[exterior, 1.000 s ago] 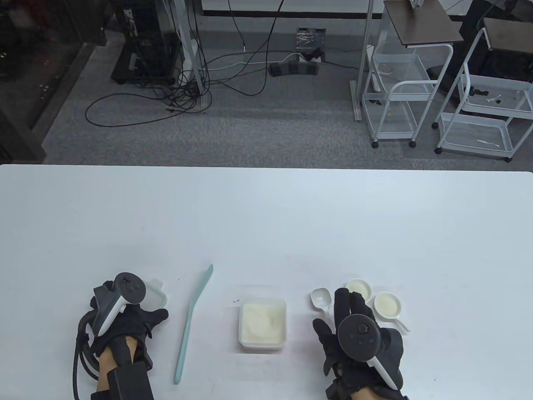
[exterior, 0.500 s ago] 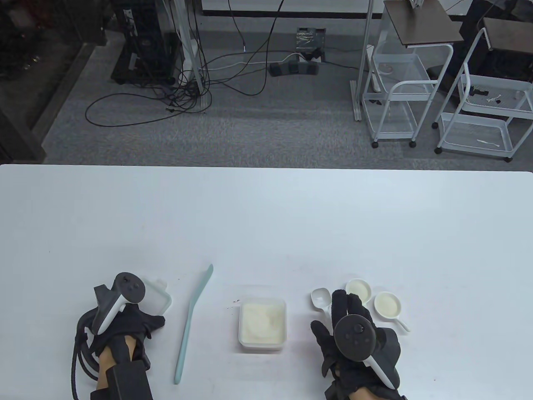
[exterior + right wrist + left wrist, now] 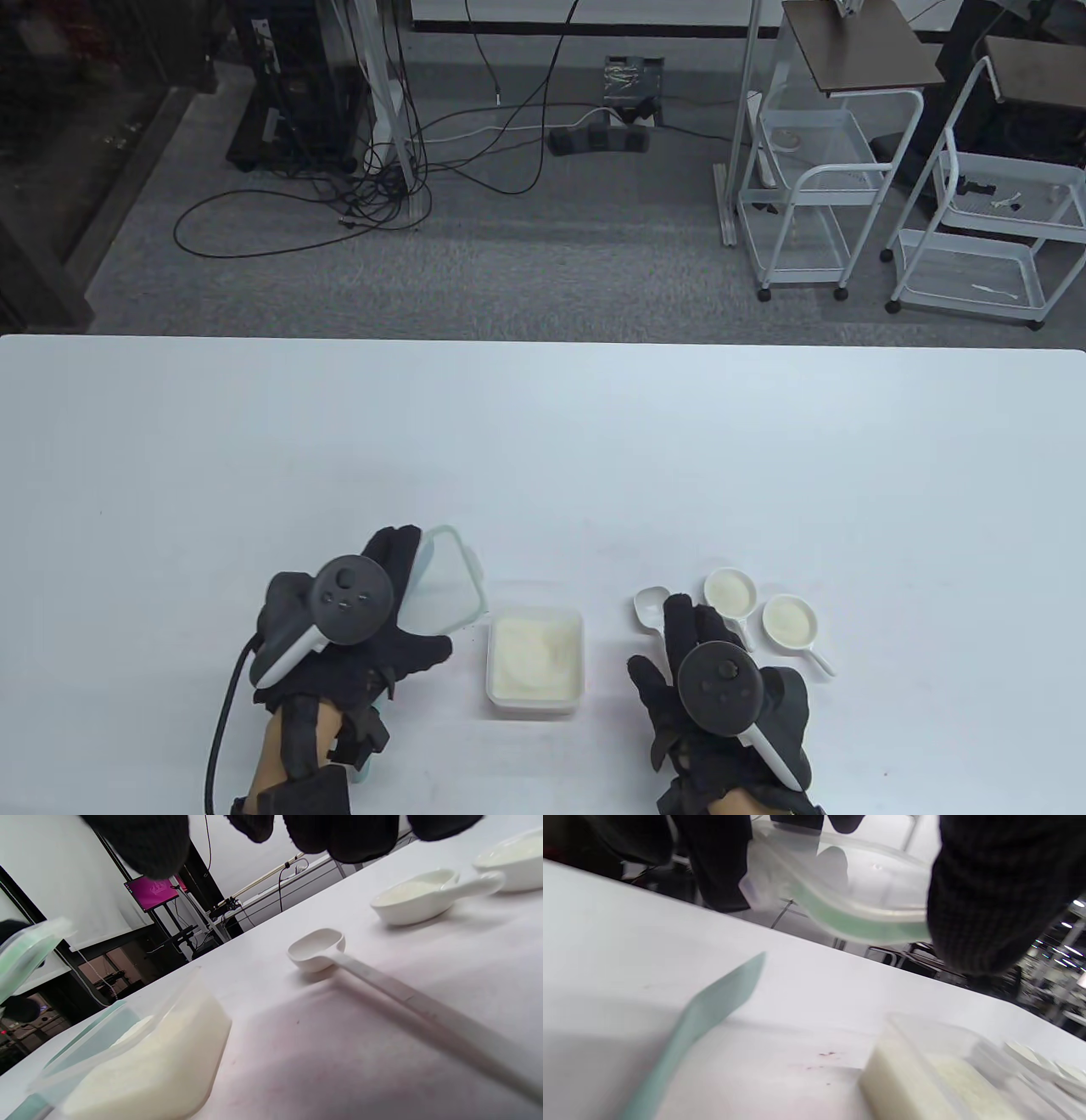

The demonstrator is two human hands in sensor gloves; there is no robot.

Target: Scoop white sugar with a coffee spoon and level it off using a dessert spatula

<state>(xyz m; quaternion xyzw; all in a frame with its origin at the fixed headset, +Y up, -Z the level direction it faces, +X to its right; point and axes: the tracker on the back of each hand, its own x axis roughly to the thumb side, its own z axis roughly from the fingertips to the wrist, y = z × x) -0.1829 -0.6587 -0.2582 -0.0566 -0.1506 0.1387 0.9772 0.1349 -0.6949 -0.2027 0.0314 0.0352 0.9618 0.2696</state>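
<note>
A clear tub of white sugar (image 3: 534, 654) stands open at the table's front middle. My left hand (image 3: 386, 611) grips the tub's clear lid (image 3: 445, 577), tilted, just left of the tub; the left wrist view shows the lid (image 3: 848, 899) between my fingers (image 3: 992, 891). The pale green dessert spatula (image 3: 712, 1010) lies on the table under this hand, mostly hidden in the table view. The white coffee spoon (image 3: 652, 607) lies right of the tub. My right hand (image 3: 670, 645) hovers open over its handle, holding nothing; the spoon (image 3: 318, 946) lies free below the fingers.
Two small white handled scoops holding sugar (image 3: 730, 592) (image 3: 789, 620) sit right of the spoon, close to my right hand. The white table (image 3: 543, 441) stretches bare behind. Carts and cables stand on the floor beyond the far edge.
My left hand has carried the lid from the far left rightward over the spatula, up beside the sugar tub. My right hand has drawn back slightly toward the front edge.
</note>
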